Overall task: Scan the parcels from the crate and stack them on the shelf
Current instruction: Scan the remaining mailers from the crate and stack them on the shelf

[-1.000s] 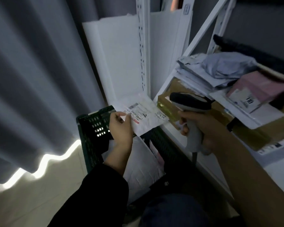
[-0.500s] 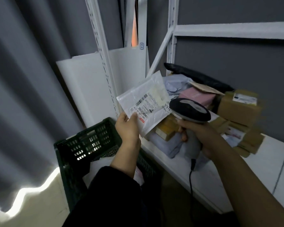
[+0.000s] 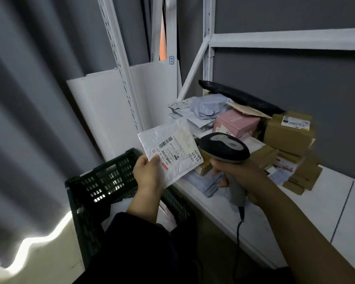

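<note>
Above the crate (image 3: 103,181), the left hand (image 3: 150,175) pinching the white parcel (image 3: 170,152) has raised it beside the scanner (image 3: 223,148) gripped in the right hand (image 3: 240,177), so scanning looks imminent.

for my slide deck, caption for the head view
Left hand holds a parcel beside the scanner in the right hand.

parcel pile (image 3: 254,128) crowding shelf (image 3: 307,210) left, right bare
</note>
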